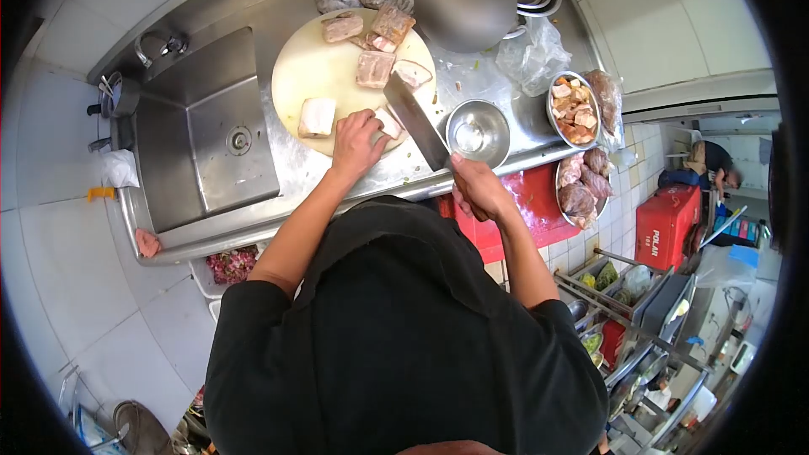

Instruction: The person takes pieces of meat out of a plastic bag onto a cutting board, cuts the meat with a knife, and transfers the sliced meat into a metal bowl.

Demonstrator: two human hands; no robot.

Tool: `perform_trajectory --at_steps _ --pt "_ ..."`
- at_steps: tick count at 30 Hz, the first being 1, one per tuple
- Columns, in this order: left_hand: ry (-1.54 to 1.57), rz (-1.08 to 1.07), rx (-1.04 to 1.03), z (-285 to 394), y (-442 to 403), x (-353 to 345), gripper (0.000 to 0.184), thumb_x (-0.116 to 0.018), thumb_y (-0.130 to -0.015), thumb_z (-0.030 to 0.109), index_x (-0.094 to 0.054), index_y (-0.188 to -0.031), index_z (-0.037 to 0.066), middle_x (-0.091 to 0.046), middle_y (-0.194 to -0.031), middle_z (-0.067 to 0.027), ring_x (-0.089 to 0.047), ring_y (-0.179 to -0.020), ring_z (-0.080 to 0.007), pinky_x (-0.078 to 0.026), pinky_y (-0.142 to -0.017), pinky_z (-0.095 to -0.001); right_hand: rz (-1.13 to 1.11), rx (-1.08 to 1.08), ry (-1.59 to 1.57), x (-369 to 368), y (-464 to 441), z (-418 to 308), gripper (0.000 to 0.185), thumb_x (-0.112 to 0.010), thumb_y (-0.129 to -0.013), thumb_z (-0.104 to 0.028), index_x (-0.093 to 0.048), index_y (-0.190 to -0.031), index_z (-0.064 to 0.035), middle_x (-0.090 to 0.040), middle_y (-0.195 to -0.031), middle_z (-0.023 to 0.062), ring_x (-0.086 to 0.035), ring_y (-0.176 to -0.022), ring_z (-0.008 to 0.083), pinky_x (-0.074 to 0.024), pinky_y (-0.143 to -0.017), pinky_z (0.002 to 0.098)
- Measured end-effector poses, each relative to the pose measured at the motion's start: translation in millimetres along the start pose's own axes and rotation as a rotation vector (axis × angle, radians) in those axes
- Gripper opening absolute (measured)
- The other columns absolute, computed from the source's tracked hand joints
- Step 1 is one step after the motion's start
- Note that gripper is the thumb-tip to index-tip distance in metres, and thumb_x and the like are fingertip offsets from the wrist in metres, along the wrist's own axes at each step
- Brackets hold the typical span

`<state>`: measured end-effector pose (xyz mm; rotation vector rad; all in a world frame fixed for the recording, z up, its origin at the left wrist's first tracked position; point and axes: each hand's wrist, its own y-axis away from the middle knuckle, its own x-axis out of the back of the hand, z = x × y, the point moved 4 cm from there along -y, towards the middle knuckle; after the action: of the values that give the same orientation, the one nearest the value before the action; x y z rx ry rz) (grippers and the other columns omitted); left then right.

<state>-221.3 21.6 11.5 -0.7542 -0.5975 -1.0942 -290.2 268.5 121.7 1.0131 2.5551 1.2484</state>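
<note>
Right hand (479,187) wrapped round handle of cleaver (419,122). Left hand's (358,143) kinda half-curled, fingers holding meat chunk (388,124) on round cutting board (299,67), near blade. Steel bowl (499,138) on tabletop (299,173), cleaver's other side.

From here I see a black shirt (238,354), its loose short sleeves (563,341) ending near the elbows (280,270). What looks like a black apron (404,337) covers the front, its creased upper edge (383,236) arched. Forearms (308,223), left hand (357,143) and right hand (480,187) are bare.
</note>
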Motion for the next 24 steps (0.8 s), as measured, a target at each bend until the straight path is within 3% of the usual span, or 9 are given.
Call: perform_trajectory --at_steps 3,6,10,12,15,18,19,23,24 --pt "0.009 0.036 -0.109 5.7 -12.5 -1.8 0.047 -0.078 -0.079 0.016 -0.065 -0.123 0.006 -0.058 -0.141 -0.0147 -0.052 -0.132 -0.0335 -0.042 -0.103 -0.0462 0.029 0.062 -0.168 11.8 2.3 19.9 0.061 -0.044 -0.108 -0.056 -0.055 -0.079 -0.0038 -0.056 -0.059 0.0078 -0.053 -0.044 0.0185 -0.0428 -0.041 0.0339" --pt "-0.042 -0.202 -0.189 18.3 -35.6 -1.3 0.058 -0.073 -0.077 0.016 -0.060 -0.132 0.006 -0.051 -0.151 -0.0161 -0.047 -0.140 -0.0371 -0.041 -0.110 -0.0461 0.061 0.061 -0.309 19.8 -2.5 49.2 0.061 -0.045 -0.108 -0.057 -0.056 -0.079 -0.0043 -0.056 -0.060 0.0077 -0.052 -0.043 0.0183 -0.0431 -0.041 0.0337" --pt "-0.201 -0.539 -0.173 35.2 -61.5 -1.8 0.062 -0.068 -0.077 0.017 -0.055 -0.137 0.009 -0.056 -0.136 -0.0162 -0.054 -0.128 -0.0346 -0.049 -0.099 -0.0493 0.148 0.012 -0.443 29.6 19.5 68.2 0.056 -0.045 -0.109 -0.055 -0.054 -0.084 -0.0049 -0.055 -0.060 0.0059 -0.053 -0.045 0.0176 -0.0443 -0.042 0.0333" --pt "-0.183 -0.427 -0.214 28.3 -62.0 -13.4 0.050 -0.068 -0.079 0.018 -0.059 -0.127 0.009 -0.060 -0.117 -0.0179 -0.062 -0.109 -0.0383 -0.053 -0.088 -0.0522 0.166 0.061 -0.489 36.6 27.2 80.3 0.055 -0.045 -0.109 -0.054 -0.054 -0.085 -0.0052 -0.055 -0.060 0.0064 -0.053 -0.045 0.0173 -0.0443 -0.042 0.0329" --pt "-0.100 -0.424 -0.132 22.3 -56.2 -20.0 0.041 -0.068 -0.080 0.016 -0.061 -0.120 0.008 -0.066 -0.108 -0.0221 -0.067 -0.096 -0.0432 -0.055 -0.081 -0.0520 0.220 0.071 -0.551 49.7 47.8 93.1 0.055 -0.045 -0.109 -0.054 -0.054 -0.085 -0.0050 -0.056 -0.062 0.0072 -0.054 -0.046 0.0171 -0.0442 -0.042 0.0331" --pt "-0.079 -0.458 0.122 49.6 -67.4 -11.7 0.035 -0.065 -0.082 0.015 -0.062 -0.115 0.005 -0.070 -0.097 -0.0241 -0.068 -0.091 -0.0459 -0.054 -0.078 -0.0521 0.362 0.021 -0.649 63.2 55.6 126.6 0.064 -0.040 -0.109 -0.058 -0.054 -0.075 -0.0052 -0.053 -0.057 0.0066 -0.051 -0.040 0.0181 -0.0440 -0.039 0.0326" --pt "-0.041 -0.532 0.272 63.1 -76.2 -13.0 0.033 -0.067 -0.083 0.012 -0.065 -0.114 -0.001 -0.072 -0.107 -0.0231 -0.071 -0.100 -0.0370 -0.055 -0.081 -0.0432 0.424 0.030 -0.694 68.9 58.7 135.1 0.065 -0.039 -0.109 -0.058 -0.054 -0.075 -0.0053 -0.053 -0.057 0.0066 -0.051 -0.040 0.0182 -0.0442 -0.039 0.0327" --pt "0.428 -0.381 0.068 110.5 -114.8 -71.9 0.044 -0.072 -0.081 0.013 -0.066 -0.122 -0.001 -0.073 -0.101 -0.0159 -0.069 -0.091 -0.0211 -0.054 -0.083 -0.0358 0.585 0.043 -0.841 90.1 68.9 182.0 0.062 -0.041 -0.108 -0.058 -0.055 -0.079 -0.0053 -0.054 -0.059 0.0073 -0.053 -0.044 0.0186 -0.0448 -0.041 0.0336" --pt "0.379 -0.437 0.079 139.9 -134.3 -81.2 0.043 -0.073 -0.082 0.014 -0.066 -0.122 -0.001 -0.073 -0.102 -0.0163 -0.070 -0.092 -0.0229 -0.054 -0.084 -0.0357 0.604 0.043 -0.871 94.8 69.7 194.4 0.060 -0.042 -0.108 -0.057 -0.055 -0.082 -0.0052 -0.054 -0.060 0.0076 -0.054 -0.045 0.0187 -0.0450 -0.042 0.0338"
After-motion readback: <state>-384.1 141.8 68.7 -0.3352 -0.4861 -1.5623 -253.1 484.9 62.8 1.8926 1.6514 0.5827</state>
